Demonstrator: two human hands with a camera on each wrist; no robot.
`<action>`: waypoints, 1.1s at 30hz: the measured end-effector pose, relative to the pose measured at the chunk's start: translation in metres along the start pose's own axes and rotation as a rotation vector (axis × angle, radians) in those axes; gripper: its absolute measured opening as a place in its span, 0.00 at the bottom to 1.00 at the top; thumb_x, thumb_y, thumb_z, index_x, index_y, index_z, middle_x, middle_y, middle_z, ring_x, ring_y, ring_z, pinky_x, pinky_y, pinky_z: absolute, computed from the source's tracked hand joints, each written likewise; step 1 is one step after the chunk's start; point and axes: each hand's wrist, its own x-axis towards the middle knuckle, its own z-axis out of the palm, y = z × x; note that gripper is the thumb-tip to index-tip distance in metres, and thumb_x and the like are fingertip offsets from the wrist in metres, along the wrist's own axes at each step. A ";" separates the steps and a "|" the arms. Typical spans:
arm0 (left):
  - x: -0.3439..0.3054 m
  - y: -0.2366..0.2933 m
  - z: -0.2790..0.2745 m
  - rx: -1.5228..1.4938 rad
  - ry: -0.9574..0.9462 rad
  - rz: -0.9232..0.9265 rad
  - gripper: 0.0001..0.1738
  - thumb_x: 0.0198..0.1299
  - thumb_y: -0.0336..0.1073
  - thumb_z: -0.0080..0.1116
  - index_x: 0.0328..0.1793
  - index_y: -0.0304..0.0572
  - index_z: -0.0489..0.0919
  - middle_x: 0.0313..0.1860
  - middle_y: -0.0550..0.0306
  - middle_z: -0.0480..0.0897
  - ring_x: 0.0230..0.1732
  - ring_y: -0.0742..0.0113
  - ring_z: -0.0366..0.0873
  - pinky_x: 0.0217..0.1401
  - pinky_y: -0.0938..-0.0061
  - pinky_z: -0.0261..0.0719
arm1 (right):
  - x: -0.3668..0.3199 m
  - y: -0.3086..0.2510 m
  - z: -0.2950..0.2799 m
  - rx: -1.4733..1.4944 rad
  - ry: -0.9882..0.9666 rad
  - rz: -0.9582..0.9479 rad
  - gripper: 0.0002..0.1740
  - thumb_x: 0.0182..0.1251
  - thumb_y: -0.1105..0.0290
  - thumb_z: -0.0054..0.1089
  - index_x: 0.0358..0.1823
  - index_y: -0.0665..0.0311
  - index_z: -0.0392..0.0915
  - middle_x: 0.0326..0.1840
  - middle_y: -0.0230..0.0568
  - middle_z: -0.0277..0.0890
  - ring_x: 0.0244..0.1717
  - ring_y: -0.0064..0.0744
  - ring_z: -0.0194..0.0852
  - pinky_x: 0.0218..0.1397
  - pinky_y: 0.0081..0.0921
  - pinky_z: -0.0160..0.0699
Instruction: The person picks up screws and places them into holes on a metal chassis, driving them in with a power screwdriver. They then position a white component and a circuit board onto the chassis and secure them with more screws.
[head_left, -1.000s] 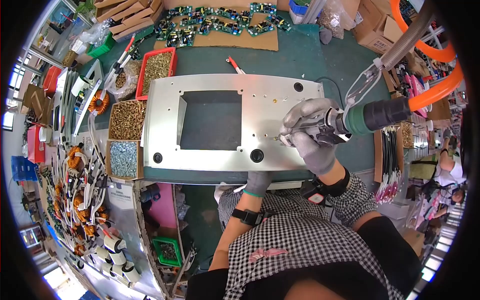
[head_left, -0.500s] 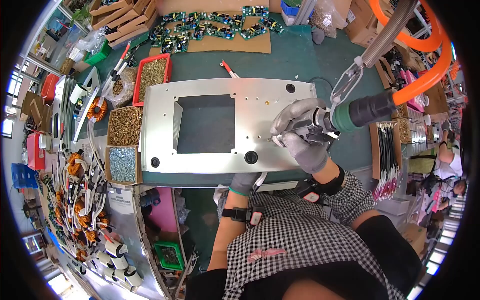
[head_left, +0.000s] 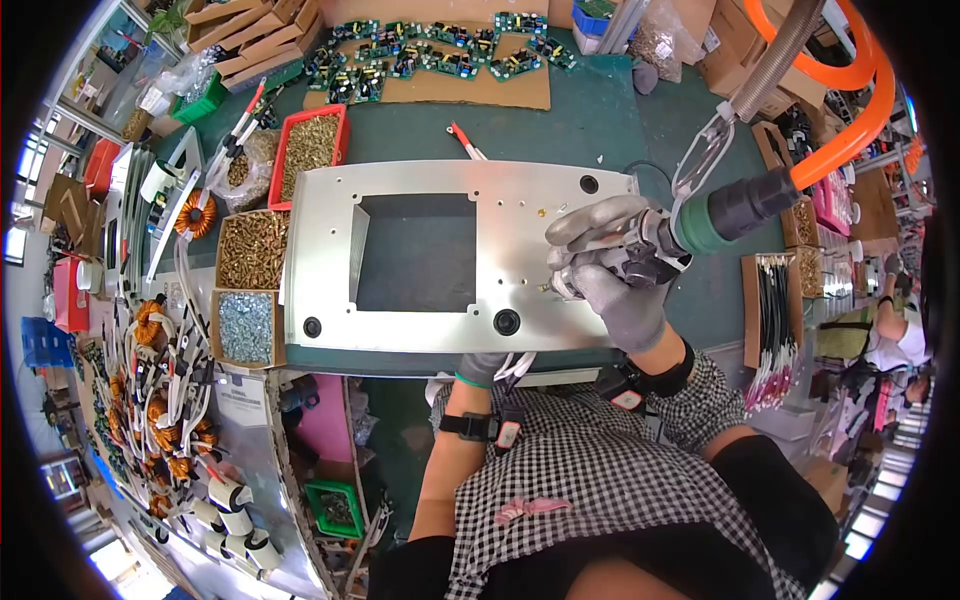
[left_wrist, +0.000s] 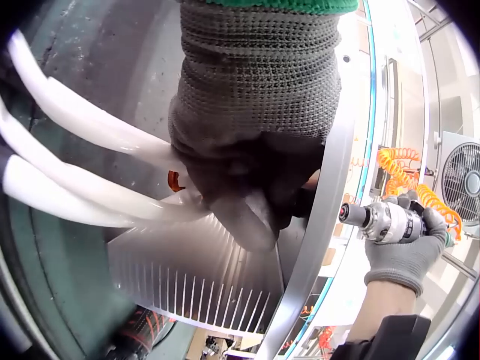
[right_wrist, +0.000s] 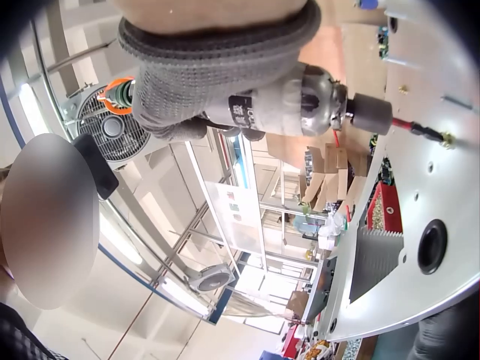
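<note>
A large sheet-metal panel (head_left: 520, 215) with a rectangular cut-out lies on the green bench. My gloved right hand (head_left: 600, 262) grips a powered screwdriver (head_left: 655, 248) hung from a green and black body with an orange hose. In the right wrist view the screwdriver's bit (right_wrist: 420, 131) sits on a brass screw (right_wrist: 448, 139) in the panel (right_wrist: 420, 202). My gloved left hand (head_left: 485, 368) reaches under the panel's front edge. Seen from the left wrist, the left hand (left_wrist: 255, 195) holds a finned aluminium heat sink (left_wrist: 187, 277) beside white cables (left_wrist: 67, 150).
A red tray of screws (head_left: 312, 140) and two cardboard boxes of screws (head_left: 250, 245) stand left of the panel. Circuit boards (head_left: 440, 50) lie on cardboard at the back. Wound coils and wires (head_left: 160, 350) crowd the left; cable bundles (head_left: 770, 310) lie at the right.
My right hand keeps the screwdriver at the same front-right spot of the panel, only slightly shifted. The left hand stays under the front edge.
</note>
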 end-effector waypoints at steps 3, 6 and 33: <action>-0.002 0.002 0.006 0.006 -0.005 -0.031 0.19 0.58 0.37 0.59 0.55 0.39 0.75 0.49 0.54 0.80 0.49 0.61 0.78 0.52 0.66 0.77 | 0.002 -0.002 0.001 0.061 0.018 0.025 0.27 0.50 0.88 0.55 0.53 0.62 0.62 0.44 0.50 0.76 0.38 0.31 0.78 0.31 0.23 0.78; -0.004 0.002 0.009 -0.086 -0.048 -0.128 0.19 0.58 0.38 0.59 0.54 0.39 0.75 0.49 0.54 0.80 0.48 0.61 0.79 0.50 0.66 0.77 | 0.002 -0.001 -0.004 0.191 0.017 0.040 0.30 0.48 0.87 0.56 0.56 0.66 0.63 0.45 0.44 0.76 0.40 0.25 0.77 0.42 0.21 0.77; 0.069 0.112 -0.184 -1.366 0.083 -0.720 0.26 0.46 0.51 0.70 0.36 0.31 0.79 0.29 0.55 0.79 0.30 0.69 0.76 0.34 0.76 0.74 | -0.004 -0.019 0.000 0.071 0.051 0.091 0.31 0.50 0.83 0.54 0.59 0.67 0.59 0.48 0.47 0.71 0.41 0.26 0.74 0.38 0.24 0.77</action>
